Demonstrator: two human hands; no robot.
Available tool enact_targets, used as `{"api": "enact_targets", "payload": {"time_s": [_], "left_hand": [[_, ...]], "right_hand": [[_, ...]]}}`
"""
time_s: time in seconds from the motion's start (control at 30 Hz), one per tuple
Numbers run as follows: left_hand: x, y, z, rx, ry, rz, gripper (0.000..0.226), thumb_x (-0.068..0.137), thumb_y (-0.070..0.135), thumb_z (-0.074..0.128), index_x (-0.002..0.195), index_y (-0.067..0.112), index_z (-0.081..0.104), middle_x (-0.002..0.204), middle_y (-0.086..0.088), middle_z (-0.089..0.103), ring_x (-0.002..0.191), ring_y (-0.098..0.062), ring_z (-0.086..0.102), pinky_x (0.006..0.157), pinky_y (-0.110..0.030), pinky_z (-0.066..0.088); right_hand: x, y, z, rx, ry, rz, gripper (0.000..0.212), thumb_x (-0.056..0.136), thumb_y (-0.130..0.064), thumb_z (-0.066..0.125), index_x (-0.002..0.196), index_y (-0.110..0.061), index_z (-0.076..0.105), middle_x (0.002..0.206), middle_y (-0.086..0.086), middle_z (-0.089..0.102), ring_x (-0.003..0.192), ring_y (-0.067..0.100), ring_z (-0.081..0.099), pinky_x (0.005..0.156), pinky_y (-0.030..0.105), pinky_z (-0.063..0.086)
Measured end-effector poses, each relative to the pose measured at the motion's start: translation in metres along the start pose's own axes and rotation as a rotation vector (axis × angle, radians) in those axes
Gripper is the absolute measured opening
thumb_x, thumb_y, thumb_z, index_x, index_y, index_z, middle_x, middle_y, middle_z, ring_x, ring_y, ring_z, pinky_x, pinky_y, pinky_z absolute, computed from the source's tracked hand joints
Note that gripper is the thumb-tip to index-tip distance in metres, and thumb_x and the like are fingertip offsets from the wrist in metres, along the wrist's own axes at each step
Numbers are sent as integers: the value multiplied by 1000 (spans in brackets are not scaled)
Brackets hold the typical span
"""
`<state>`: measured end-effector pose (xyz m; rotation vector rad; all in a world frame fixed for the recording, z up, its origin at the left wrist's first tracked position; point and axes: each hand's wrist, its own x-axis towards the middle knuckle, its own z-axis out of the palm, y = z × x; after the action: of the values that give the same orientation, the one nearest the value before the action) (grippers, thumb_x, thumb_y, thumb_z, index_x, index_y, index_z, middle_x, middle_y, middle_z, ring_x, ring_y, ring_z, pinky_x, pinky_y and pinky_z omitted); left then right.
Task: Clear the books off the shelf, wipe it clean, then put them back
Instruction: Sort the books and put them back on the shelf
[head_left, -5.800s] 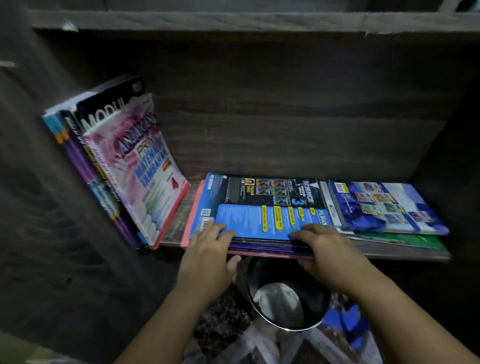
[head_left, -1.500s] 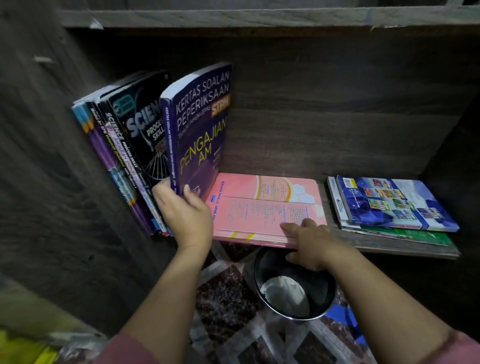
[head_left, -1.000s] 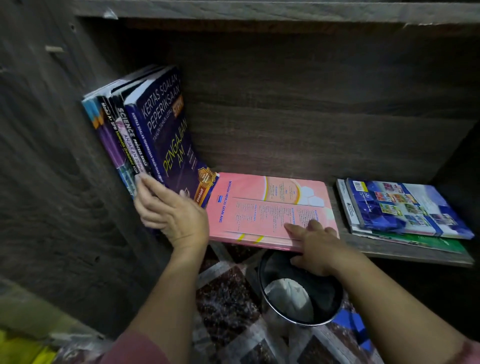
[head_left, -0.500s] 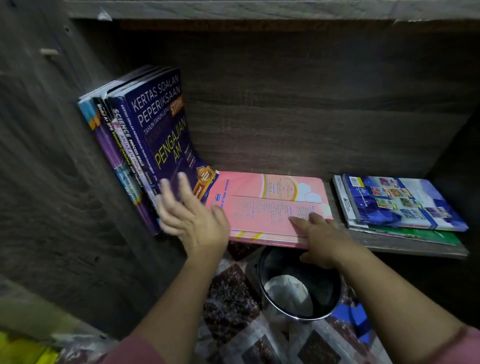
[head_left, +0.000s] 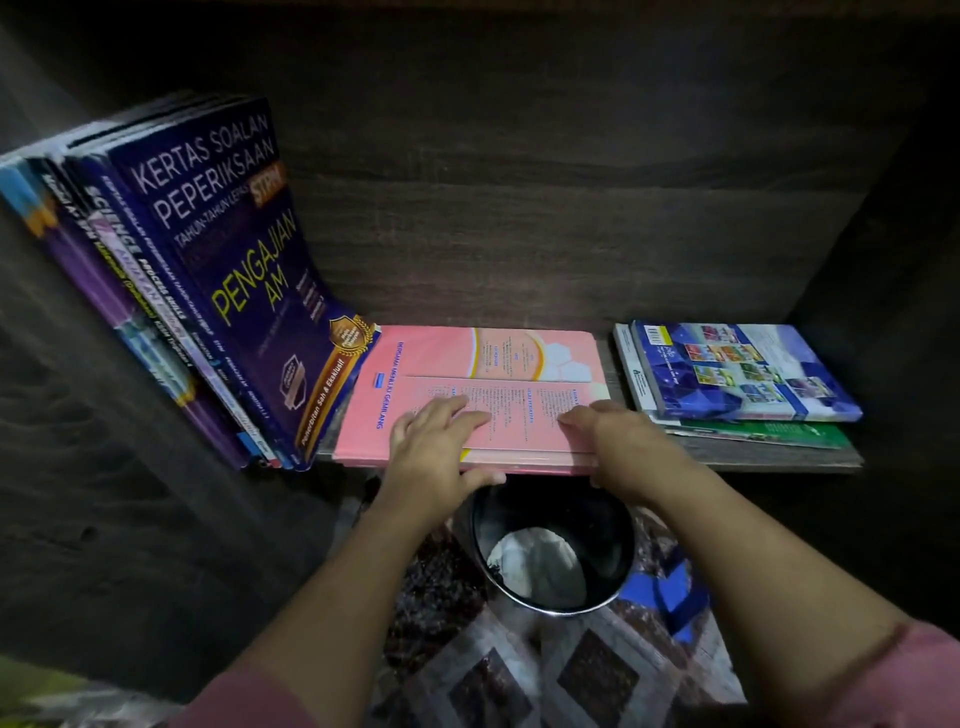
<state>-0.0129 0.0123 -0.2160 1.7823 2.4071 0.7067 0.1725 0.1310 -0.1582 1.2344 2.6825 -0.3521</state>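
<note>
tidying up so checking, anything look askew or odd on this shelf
Yes: the books on the left slump steeply against the side wall, and the front navy book bows. The pink book lies flat.

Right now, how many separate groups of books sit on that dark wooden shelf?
3: a leaning row of dark blue and purple books at the left, a flat pink pile in the middle, a flat blue-and-green pile at the right. None looks hidden.

one head-worn view is aimed forward and down, close into the shelf (head_left: 753, 461) compartment; the pink book (head_left: 467, 364) is centred, and the floor (head_left: 519, 675) is caught along the bottom edge.
</note>
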Motion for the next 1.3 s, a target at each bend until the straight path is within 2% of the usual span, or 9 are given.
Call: {"api": "enact_targets", "payload": {"time_s": [0.3, 0.47, 0.57, 0.73, 0.9, 1.0, 1.07, 1.2, 1.3], "left_hand": [[5, -4, -7, -119, 17, 6, 74, 63, 63, 75, 129, 34, 58, 142, 13, 46, 135, -10, 36, 116, -38, 15], [3, -2, -7, -148, 1, 17, 66, 68, 58, 75, 127, 32, 60, 142, 12, 48, 137, -12, 34, 118, -41, 11], [1, 0, -9, -194, 8, 28, 66, 67, 60, 70, 125, 30, 62, 138, 12, 51, 136, -11, 36, 119, -42, 9], [1, 2, -9, -128, 130, 153, 64, 73, 64, 62, 121, 21, 63, 120, 6, 62, 113, -12, 52, 106, -47, 37], [4, 19, -12, -16, 394, 197, 47, 85, 50, 53, 115, 16, 67, 112, 3, 67, 105, -20, 59, 97, -33, 32], [8, 27, -15, -143, 394, 113, 58, 78, 58, 62, 121, 18, 63, 117, 3, 63, 111, -14, 55, 100, -30, 34], [9, 31, -14, -203, 347, 76, 69, 73, 59, 68, 129, 18, 58, 125, 1, 57, 118, -17, 52, 105, -37, 40], [10, 39, -21, -181, 395, -27, 63, 75, 16, 51, 139, 21, 51, 136, -4, 55, 125, -26, 50, 105, -51, 40], [6, 41, -30, -189, 482, -29, 71, 73, -2, 45, 140, 20, 50, 136, -7, 57, 124, -28, 53, 104, -50, 43]], "right_hand": [[-13, 19, -5, 123, 61, -61, 53, 87, -15, 67, 137, -24, 51, 140, 4, 46, 123, 25, 49, 101, 30, 40], [-19, 24, -7, 31, 102, -40, 44, 91, -30, 62, 133, -24, 48, 135, 6, 48, 116, 28, 53, 94, 41, 49], [-22, 27, -10, 50, 73, 5, 52, 90, -31, 63, 138, -23, 43, 135, 9, 47, 118, 30, 52, 95, 40, 48], [-18, 21, -10, 70, 71, -1, 67, 89, -25, 65, 147, -30, 33, 138, 10, 43, 119, 31, 52, 97, 39, 46], [-17, 14, -17, 159, 316, 62, 56, 97, -11, 42, 147, -37, 35, 131, 16, 47, 110, 39, 56, 92, 42, 47], [-22, 5, -27, 196, 502, 56, 51, 98, -15, 45, 143, -38, 40, 144, 11, 40, 111, 38, 55, 88, 39, 46], [-28, -1, -34, 236, 593, 12, 50, 97, -15, 49, 140, -38, 43, 154, 6, 30, 120, 37, 51, 90, 40, 46], [-34, -7, -41, 392, 859, -235, 50, 85, -5, 57, 131, -23, 57, 143, 10, 48, 120, 31, 54, 90, 44, 51], [-34, -16, -42, 674, 840, -228, 64, 90, -11, 58, 145, -35, 35, 133, 6, 57, 114, 21, 58, 96, 38, 48]]}}
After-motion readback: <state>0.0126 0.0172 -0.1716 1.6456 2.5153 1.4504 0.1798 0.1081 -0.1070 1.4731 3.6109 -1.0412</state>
